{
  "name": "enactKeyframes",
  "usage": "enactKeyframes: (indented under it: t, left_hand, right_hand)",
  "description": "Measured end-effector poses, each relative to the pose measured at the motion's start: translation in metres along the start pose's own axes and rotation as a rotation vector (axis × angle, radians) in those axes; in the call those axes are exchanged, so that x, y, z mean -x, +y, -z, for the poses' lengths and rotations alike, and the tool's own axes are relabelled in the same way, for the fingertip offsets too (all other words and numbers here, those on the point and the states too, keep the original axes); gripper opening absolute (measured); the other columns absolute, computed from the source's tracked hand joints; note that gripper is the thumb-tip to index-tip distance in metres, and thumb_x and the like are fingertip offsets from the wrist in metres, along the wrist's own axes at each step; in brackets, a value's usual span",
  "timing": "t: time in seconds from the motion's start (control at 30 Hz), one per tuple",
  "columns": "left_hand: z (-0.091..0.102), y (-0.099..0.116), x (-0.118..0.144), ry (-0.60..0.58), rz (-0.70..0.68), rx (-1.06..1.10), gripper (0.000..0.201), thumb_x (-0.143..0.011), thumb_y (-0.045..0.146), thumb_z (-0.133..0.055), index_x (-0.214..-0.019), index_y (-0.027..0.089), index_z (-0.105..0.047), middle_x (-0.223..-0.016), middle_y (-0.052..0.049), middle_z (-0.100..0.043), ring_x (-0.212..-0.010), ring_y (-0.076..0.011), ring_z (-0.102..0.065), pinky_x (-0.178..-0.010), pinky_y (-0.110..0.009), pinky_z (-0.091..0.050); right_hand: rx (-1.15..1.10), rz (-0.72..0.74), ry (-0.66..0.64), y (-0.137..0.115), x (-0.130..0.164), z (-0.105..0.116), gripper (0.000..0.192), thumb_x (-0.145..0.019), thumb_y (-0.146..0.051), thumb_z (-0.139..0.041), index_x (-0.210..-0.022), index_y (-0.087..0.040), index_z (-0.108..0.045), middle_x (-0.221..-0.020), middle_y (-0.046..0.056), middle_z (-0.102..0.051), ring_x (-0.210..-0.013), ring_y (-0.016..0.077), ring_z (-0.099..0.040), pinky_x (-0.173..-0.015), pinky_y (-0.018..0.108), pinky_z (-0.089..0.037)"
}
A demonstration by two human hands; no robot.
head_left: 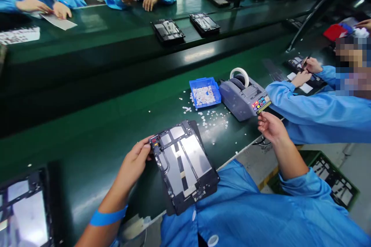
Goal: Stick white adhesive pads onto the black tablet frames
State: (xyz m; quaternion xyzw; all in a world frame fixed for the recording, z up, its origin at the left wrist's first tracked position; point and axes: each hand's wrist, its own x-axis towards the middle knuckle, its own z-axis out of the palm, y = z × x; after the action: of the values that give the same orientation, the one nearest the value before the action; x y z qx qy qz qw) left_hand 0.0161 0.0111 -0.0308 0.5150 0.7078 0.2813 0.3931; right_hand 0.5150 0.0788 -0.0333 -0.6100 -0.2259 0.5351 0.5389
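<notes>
Now the left hand [133, 162] grips the opened tablet's [183, 164] top-left corner on the green bench [87, 139]; the right hand [268, 125] pinches a tape strip [263, 107] at the dispenser [242, 100], not yet applied.

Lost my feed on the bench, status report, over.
Left hand steadies open tablet chassis at its corner. Right hand at tape dispenser outlet. White scraps scattered between.

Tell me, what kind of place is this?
Most likely an electronics assembly line. A long dark green conveyor bench runs between people in blue smocks, opened dark tablet-like devices lie along it, and a grey tape dispenser machine stands beside a small blue plastic tray of white bits.
</notes>
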Motion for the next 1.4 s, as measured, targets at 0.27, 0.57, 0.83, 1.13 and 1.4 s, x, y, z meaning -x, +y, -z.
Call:
enactKeyframes:
  t: [0.27,0.57,0.83,1.13,1.4]
  left_hand:
    - [0.004,0.024,0.037,0.338,-0.143,-0.111,0.04,-0.092,0.044,-0.057,-0.12,0.019,-0.07,-0.115,-0.01,-0.071,-0.096,-0.0233,-0.068,-0.087,-0.037,-0.057]
    - [-0.063,0.068,0.064,-0.088,-0.05,0.662,0.023,-0.086,0.033,-0.075,-0.101,0.018,-0.066,-0.09,-0.003,-0.067,-0.077,-0.0128,-0.061,-0.072,-0.026,-0.051]
    - [-0.005,0.036,0.067,0.175,0.007,0.565,0.017,-0.09,0.031,-0.068,-0.086,0.02,-0.056,-0.079,0.003,-0.059,-0.068,-0.01,-0.052,-0.066,-0.024,-0.043]
    - [0.008,0.019,0.033,0.083,-0.183,-0.004,0.01,-0.092,0.022,-0.064,-0.082,0.02,-0.062,-0.087,-0.001,-0.065,-0.08,-0.0151,-0.059,-0.073,-0.028,-0.047]
    - [0.001,0.032,0.044,-0.004,-0.458,-0.709,0.01,-0.098,0.018,-0.057,-0.094,0.02,-0.066,-0.143,-0.008,-0.069,-0.115,-0.0277,-0.063,-0.095,-0.044,-0.049]
  right_hand:
    - [0.119,0.008,-0.117,0.026,0.067,-0.035,0.036,-0.068,-0.046,-0.09,-0.08,-0.022,-0.066,-0.069,-0.001,-0.068,-0.049,0.0088,-0.051,-0.042,0.02,-0.037]
    - [0.519,0.264,-0.794,0.053,0.146,-0.18,0.026,-0.094,-0.047,-0.069,-0.087,-0.023,-0.077,-0.068,0.001,-0.07,-0.062,0.0172,-0.065,-0.062,0.03,-0.053]
    - [0.935,0.698,-0.942,0.062,0.111,-0.205,0.027,-0.103,-0.036,-0.056,-0.108,-0.025,-0.08,-0.105,0.006,-0.081,-0.092,0.0235,-0.075,-0.083,0.038,-0.058]
    - [1.306,1.561,-1.026,0.063,0.071,-0.247,0.042,-0.103,-0.014,-0.052,-0.138,-0.027,-0.071,-0.107,0.009,-0.072,-0.083,0.0208,-0.054,-0.071,0.033,-0.038]
    - [1.358,1.657,-1.113,0.063,0.063,-0.247,0.04,-0.102,-0.015,-0.052,-0.14,-0.019,-0.068,-0.105,0.011,-0.067,-0.086,0.0234,-0.049,-0.074,0.036,-0.036]
